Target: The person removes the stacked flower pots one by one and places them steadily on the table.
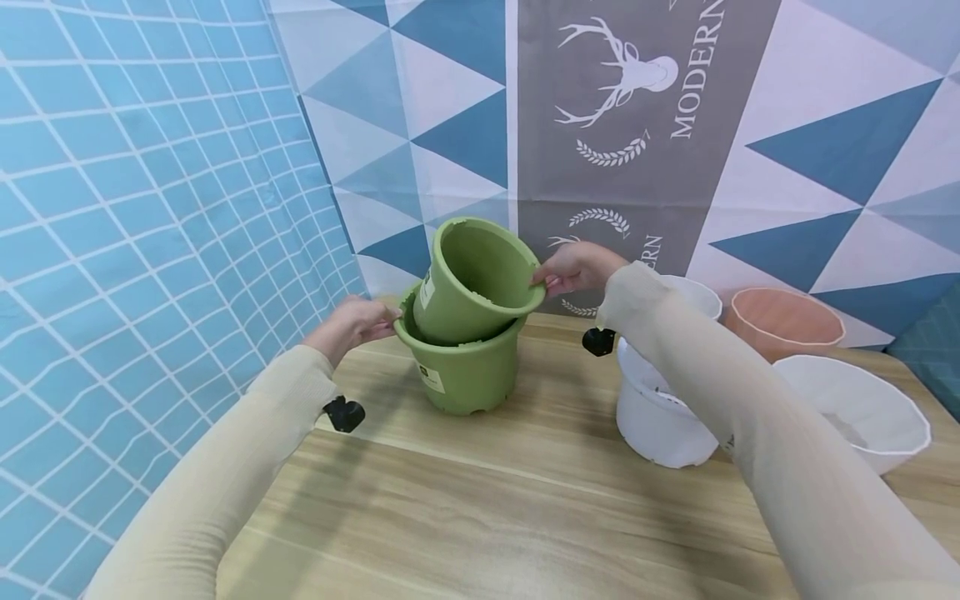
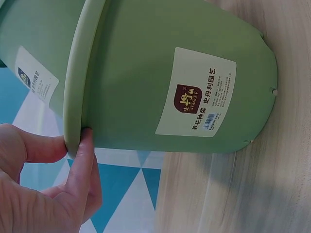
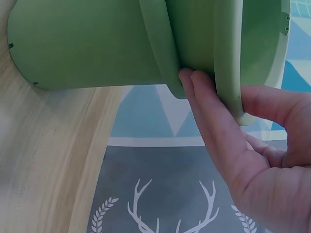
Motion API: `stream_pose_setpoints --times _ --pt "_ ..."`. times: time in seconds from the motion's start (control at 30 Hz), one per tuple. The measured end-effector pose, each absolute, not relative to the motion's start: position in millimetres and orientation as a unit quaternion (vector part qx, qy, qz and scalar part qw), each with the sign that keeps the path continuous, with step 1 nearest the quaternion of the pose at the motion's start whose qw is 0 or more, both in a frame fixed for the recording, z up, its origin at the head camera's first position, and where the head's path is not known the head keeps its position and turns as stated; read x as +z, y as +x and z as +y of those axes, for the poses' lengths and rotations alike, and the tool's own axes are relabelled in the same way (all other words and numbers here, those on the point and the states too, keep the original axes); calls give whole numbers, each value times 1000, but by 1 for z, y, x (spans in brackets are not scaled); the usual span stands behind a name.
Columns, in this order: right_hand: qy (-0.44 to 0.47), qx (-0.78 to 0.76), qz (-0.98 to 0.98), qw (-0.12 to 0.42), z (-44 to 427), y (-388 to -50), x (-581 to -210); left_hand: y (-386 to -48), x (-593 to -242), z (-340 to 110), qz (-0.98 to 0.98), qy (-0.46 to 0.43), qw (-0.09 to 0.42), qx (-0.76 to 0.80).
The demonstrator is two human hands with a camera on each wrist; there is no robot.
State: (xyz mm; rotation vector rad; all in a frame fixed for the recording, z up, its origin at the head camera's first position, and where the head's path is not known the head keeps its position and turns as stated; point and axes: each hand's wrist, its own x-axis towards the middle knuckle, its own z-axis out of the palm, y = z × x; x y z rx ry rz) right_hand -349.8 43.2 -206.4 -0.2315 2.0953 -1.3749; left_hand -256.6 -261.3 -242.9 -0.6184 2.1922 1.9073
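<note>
Two green plastic flowerpots stand toward the back of the table in the head view. The lower flowerpot is upright on the wood and bears a white label. Partly inside it sits the upper flowerpot, tilted. My left hand pinches the lower pot's rim at its left side, thumb on one face and fingers beneath. On the right, my right hand pinches the rim of the upper pot, its fingertips close to the lower pot's rim in the right wrist view.
White pots stand to the right, partly behind my right sleeve. Beside them are a terracotta-coloured pot and a wide white pot. A patterned cloth hangs behind the wooden table, and a blue checked cloth hangs at left.
</note>
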Motion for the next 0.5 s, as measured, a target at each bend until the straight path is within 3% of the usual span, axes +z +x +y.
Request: stream_pose_setpoints --times 0.5 --pt "-67 -564 752 335 52 -348 -211 -257 -244 -262 748 -203 87 626"
